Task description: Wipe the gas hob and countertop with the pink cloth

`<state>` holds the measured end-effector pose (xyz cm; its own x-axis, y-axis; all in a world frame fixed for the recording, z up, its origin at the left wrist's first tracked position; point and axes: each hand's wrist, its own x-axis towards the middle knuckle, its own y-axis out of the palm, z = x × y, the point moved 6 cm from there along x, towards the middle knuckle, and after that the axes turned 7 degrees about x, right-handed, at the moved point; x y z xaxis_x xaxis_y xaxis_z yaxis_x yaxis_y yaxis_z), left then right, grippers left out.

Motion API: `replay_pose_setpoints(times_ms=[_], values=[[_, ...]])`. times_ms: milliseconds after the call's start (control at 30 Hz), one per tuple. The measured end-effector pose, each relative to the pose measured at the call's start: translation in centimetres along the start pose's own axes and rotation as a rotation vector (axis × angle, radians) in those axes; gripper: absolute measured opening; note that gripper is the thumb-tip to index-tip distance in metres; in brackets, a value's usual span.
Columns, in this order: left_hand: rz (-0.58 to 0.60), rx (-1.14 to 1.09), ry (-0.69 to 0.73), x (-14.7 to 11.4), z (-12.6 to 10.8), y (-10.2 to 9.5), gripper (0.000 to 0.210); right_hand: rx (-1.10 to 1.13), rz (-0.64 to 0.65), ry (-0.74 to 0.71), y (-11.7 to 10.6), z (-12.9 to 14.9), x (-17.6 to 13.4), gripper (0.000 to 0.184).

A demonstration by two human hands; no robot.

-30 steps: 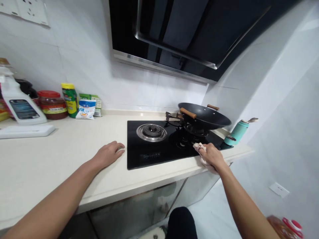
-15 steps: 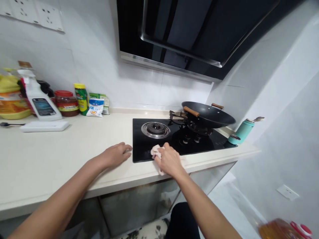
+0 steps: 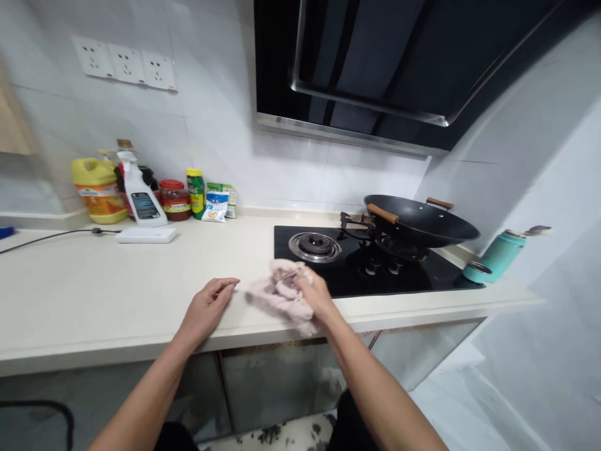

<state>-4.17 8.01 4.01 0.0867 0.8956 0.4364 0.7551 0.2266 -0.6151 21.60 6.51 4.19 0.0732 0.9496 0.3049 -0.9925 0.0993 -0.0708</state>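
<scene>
A crumpled pale pink cloth point(image 3: 286, 294) is gripped in my right hand point(image 3: 315, 291), over the front left corner of the black glass gas stove point(image 3: 323, 279). Its lower part spreads toward the counter's front edge and looks a little blurred. On the cream countertop point(image 3: 141, 294), to the left of the cloth, my left hand point(image 3: 209, 307) rests on its side, fingers loosely extended and holding nothing. The left burner point(image 3: 314, 247) is bare, toward the back of the stove. A black wok point(image 3: 422, 219) with wooden handles sits on the right burner.
Along the wall stand a yellow jug point(image 3: 101, 194), a white spray bottle point(image 3: 143, 197), a red-lidded jar point(image 3: 175, 202), a green bottle point(image 3: 196, 191) and small packets point(image 3: 216, 205). A white case point(image 3: 146, 235) lies before them. A turquoise container point(image 3: 504, 254) stands right; the range hood point(image 3: 357, 69) hangs above.
My right hand has lifted the cloth, which now spreads out wider and to the left. My left hand has drawn back from the stove's edge. The view has turned left.
</scene>
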Motion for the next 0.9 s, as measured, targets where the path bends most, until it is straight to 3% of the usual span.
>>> replay_pose_setpoints(times_ms=[100,267,333,433,500,567,700,800,900], values=[[-0.005,-0.03,-0.058,-0.1,0.3,0.0,0.042,0.082,-0.088,0.062,-5.8,-1.5,0.4,0.038],[0.073,-0.003,0.007,-0.5,-0.4,1.0,0.039,-0.19,-0.181,0.127,-16.5,-3.0,-0.6,0.045],[0.073,-0.003,0.011,-0.6,-0.6,1.0,0.038,-0.359,-0.181,0.118,-19.6,-3.1,-0.8,0.043],[0.073,0.003,0.007,-0.6,-0.7,0.8,0.037,-0.535,-0.118,0.183,-22.3,-3.6,-1.0,0.041],[0.074,0.007,0.007,-0.7,-0.7,0.8,0.037,-0.571,-0.088,0.235,-23.3,-4.0,-1.3,0.042],[0.07,0.003,0.009,-0.7,-0.7,0.8,0.037,-0.643,-0.16,0.219,-24.2,-3.5,-1.7,0.045],[0.083,-0.003,0.014,-0.9,-0.5,1.1,0.035,-0.839,-0.426,-0.048,-24.2,0.4,-3.3,0.055],[0.091,0.001,0.018,-1.0,-0.5,1.2,0.034,-0.94,-0.313,-0.199,-20.6,2.0,-3.9,0.057],[0.077,-0.002,0.032,-1.0,-0.4,1.2,0.033,-1.111,-0.103,-0.154,-16.8,0.3,-3.7,0.058]])
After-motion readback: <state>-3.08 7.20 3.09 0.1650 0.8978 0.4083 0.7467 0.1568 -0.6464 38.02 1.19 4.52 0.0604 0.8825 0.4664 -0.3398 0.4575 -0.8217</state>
